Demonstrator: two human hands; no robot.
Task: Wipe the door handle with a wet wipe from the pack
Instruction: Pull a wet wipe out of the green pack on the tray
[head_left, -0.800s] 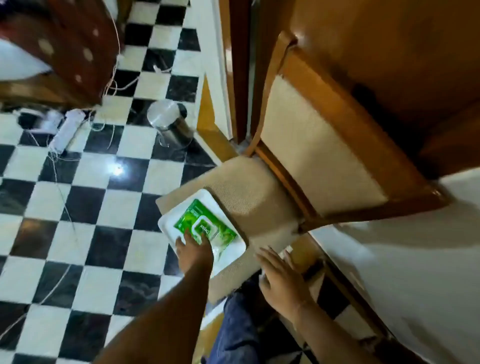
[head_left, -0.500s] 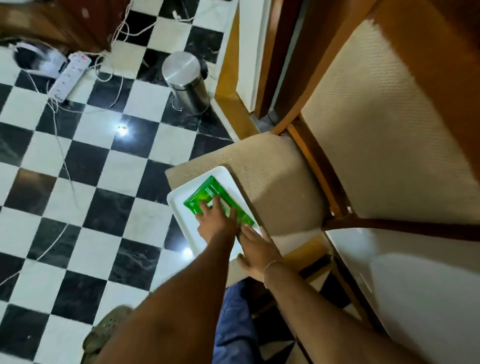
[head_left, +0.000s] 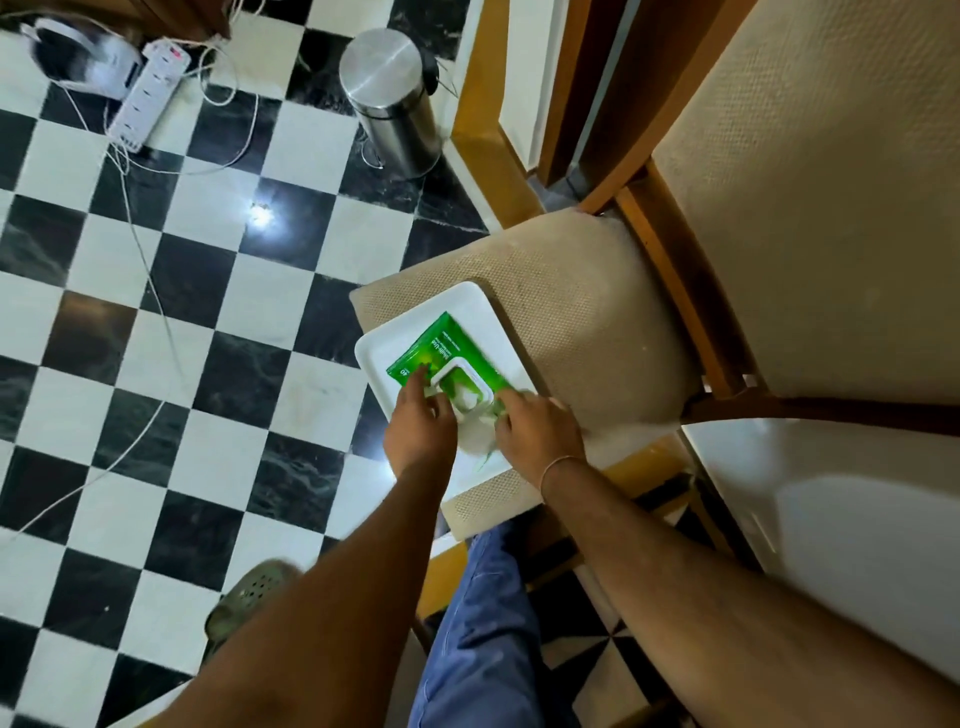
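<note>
A green wet wipe pack (head_left: 436, 348) with a white lid frame lies on a white tray (head_left: 470, 306) on the chair seat (head_left: 582, 312). The lid flap looks folded back toward me, between my hands. My left hand (head_left: 418, 423) presses on the pack's left side, with its fingertips beside the lid frame. Fingertips of my right hand (head_left: 537, 426) are on the pack's right edge by the lid, blurred by motion. The door handle is out of view; only the dark door edge (head_left: 602, 83) shows behind the chair.
The chair's padded back (head_left: 810, 197) rises to the right. A steel pedal bin (head_left: 392, 98) stands on the chequered floor (head_left: 218, 322) near the door frame. A power strip (head_left: 150, 93) and loose cables lie at the upper left. My blue-trousered leg (head_left: 483, 634) is below.
The view has closed in on the chair. My right hand moved up from the tray's edge onto the pack. My left hand slid back off the lid, which now looks flipped back.
</note>
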